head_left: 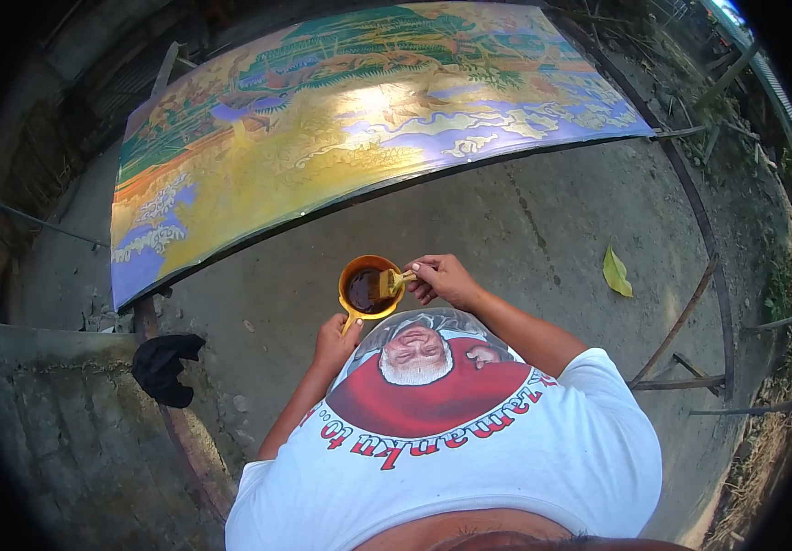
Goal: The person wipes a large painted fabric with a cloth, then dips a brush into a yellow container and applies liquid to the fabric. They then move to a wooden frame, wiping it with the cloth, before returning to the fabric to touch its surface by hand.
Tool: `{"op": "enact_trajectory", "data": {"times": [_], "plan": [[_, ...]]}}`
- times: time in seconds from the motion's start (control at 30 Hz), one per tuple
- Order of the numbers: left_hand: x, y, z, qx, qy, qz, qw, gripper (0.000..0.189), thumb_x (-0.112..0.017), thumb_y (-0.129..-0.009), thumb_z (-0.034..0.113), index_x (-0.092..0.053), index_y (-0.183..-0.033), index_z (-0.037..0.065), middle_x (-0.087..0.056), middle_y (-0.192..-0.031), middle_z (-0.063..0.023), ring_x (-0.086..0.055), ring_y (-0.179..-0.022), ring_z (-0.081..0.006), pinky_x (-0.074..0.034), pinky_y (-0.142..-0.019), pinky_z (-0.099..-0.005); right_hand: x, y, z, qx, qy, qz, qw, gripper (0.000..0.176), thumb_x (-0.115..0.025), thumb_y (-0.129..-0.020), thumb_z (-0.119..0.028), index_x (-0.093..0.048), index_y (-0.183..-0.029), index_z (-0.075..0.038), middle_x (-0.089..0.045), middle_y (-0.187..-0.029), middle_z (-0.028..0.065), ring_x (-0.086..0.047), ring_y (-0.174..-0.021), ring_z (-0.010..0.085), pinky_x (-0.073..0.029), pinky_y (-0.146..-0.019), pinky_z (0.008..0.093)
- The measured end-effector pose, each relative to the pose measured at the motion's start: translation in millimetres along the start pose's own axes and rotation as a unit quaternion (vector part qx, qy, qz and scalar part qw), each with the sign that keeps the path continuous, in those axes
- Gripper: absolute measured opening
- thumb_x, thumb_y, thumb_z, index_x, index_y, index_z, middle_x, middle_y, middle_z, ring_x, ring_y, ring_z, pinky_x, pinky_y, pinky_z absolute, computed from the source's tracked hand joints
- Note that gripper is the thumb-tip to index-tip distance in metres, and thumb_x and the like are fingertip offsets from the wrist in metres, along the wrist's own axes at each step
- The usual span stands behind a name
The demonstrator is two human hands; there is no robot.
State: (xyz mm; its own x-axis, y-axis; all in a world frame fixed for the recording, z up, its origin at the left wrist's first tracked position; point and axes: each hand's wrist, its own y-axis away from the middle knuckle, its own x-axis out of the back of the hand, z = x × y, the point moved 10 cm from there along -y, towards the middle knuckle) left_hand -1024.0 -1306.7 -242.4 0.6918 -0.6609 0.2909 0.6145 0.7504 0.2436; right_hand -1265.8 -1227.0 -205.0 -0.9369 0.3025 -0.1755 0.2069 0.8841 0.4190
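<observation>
My left hand (334,342) is closed round the handle of a yellow dipper (346,267), held in front of my white printed shirt. Dark brown liquid lies in the dipper's cup. Pinched in my right hand (443,279) is the handle of a flat brush (387,284), its head tilted down inside the cup at the right rim. Beyond both hands, a large painted panel (258,174) in yellow, green, orange and purple stretches across the upper view, touched by neither hand.
A black cloth (166,367) hangs over the low wall (56,367) at the left. One yellow-green leaf (616,273) lies on the concrete floor (469,211). Wooden sticks (681,317) lean at the right, near dry grass and rubble at the edge.
</observation>
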Motion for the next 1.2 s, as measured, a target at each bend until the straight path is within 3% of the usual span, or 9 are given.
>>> {"op": "enact_trajectory", "data": {"times": [0.27, 0.47, 0.6, 0.73, 0.9, 1.0, 1.07, 1.1, 1.2], "plan": [[51, 9, -36, 0.051, 0.044, 0.047, 0.997, 0.024, -0.065, -0.096, 0.022, -0.062, -0.09, -0.001, -0.059, -0.062, -0.0013, -0.051, -0.051, -0.0073, -0.041, -0.048, -0.0267, -62, -50, -10, -0.01, 0.185, -0.102, 0.977, 0.041, -0.051, -0.104, -0.031, -0.063, -0.119, 0.005, -0.069, -0.086, 0.0108, -0.066, -0.068, 0.0139, -0.058, -0.06, 0.0291], [90, 39, -77, 0.147, 0.072, 0.121, 0.979, 0.02, -0.064, -0.097, 0.019, -0.058, -0.09, 0.001, -0.056, -0.061, -0.0012, -0.048, -0.045, -0.0072, -0.038, -0.041, -0.0249, -37, -81, -84, 0.071, 0.153, -0.046, 0.985, 0.04, -0.05, -0.105, -0.029, -0.066, -0.12, 0.005, -0.071, -0.09, 0.0123, -0.067, -0.073, 0.0148, -0.058, -0.063, 0.0294], [115, 58, -104, 0.185, 0.129, 0.199, 0.954, 0.018, -0.062, -0.097, 0.017, -0.056, -0.092, 0.001, -0.056, -0.06, -0.0029, -0.046, -0.042, -0.0082, -0.036, -0.038, -0.0248, 5, -127, -151, 0.195, 0.073, 0.022, 0.978, 0.042, -0.047, -0.106, -0.031, -0.066, -0.122, 0.004, -0.071, -0.094, 0.0117, -0.067, -0.08, 0.0138, -0.058, -0.071, 0.0286], [131, 71, -113, 0.211, 0.129, 0.276, 0.929, 0.017, -0.062, -0.097, 0.016, -0.055, -0.09, 0.002, -0.054, -0.06, -0.0031, -0.045, -0.041, -0.0086, -0.036, -0.038, -0.0249, 43, -195, -209, 0.285, 0.105, 0.083, 0.949, 0.04, -0.045, -0.107, -0.028, -0.066, -0.123, 0.002, -0.073, -0.104, 0.0121, -0.068, -0.096, 0.0174, -0.055, -0.084, 0.0307], [145, 88, -110, 0.25, 0.202, 0.428, 0.845, 0.016, -0.057, -0.099, 0.018, -0.053, -0.09, 0.006, -0.05, -0.058, -0.0034, -0.043, -0.039, -0.0111, -0.036, -0.037, -0.0269, 68, -304, -259, 0.353, 0.17, 0.125, 0.912, 0.036, -0.049, -0.104, -0.025, -0.066, -0.124, 0.001, -0.071, -0.116, 0.0169, -0.068, -0.108, 0.0248, -0.052, -0.092, 0.0336], [146, 94, -105, 0.278, 0.193, 0.5, 0.797, 0.019, -0.056, -0.099, 0.025, -0.054, -0.091, 0.008, -0.049, -0.058, -0.0034, -0.043, -0.04, -0.0122, -0.037, -0.038, -0.0276, 66, -371, -285, 0.355, 0.269, 0.136, 0.885, 0.04, -0.051, -0.102, -0.027, -0.061, -0.131, -0.002, -0.065, -0.129, 0.0213, -0.06, -0.123, 0.0317, -0.047, -0.102, 0.037], [144, 97, -101, 0.308, 0.209, 0.53, 0.762, 0.021, -0.056, -0.098, 0.028, -0.054, -0.092, 0.008, -0.049, -0.059, -0.0033, -0.044, -0.041, -0.0124, -0.037, -0.038, -0.0278, 54, -414, -301, 0.426, 0.372, 0.155, 0.81, 0.048, -0.052, -0.1, -0.029, -0.054, -0.139, -0.002, -0.055, -0.14, 0.0233, -0.047, -0.136, 0.0371, -0.037, -0.112, 0.0408], [141, 103, -100, 0.333, 0.229, 0.552, 0.73, 0.023, -0.056, -0.098, 0.031, -0.054, -0.092, 0.009, -0.048, -0.059, -0.0032, -0.044, -0.042, -0.0127, -0.037, -0.039, -0.028, 45, -444, -301, 0.408, 0.415, 0.128, 0.803, 0.057, -0.046, -0.103, -0.038, -0.043, -0.147, -0.003, -0.044, -0.151, 0.0209, -0.035, -0.144, 0.0377, -0.028, -0.118, 0.0486], [132, 104, -88, 0.344, 0.245, 0.578, 0.698, 0.026, -0.056, -0.097, 0.035, -0.054, -0.094, 0.009, -0.048, -0.06, -0.0027, -0.045, -0.043, -0.0128, -0.038, -0.04, -0.0286, 15, -509, -303, 0.346, 0.529, 0.126, 0.764, 0.061, -0.043, -0.103, -0.041, -0.036, -0.152, -0.005, -0.035, -0.158, 0.0192, -0.027, -0.149, 0.0349, -0.022, -0.118, 0.0569]]}}
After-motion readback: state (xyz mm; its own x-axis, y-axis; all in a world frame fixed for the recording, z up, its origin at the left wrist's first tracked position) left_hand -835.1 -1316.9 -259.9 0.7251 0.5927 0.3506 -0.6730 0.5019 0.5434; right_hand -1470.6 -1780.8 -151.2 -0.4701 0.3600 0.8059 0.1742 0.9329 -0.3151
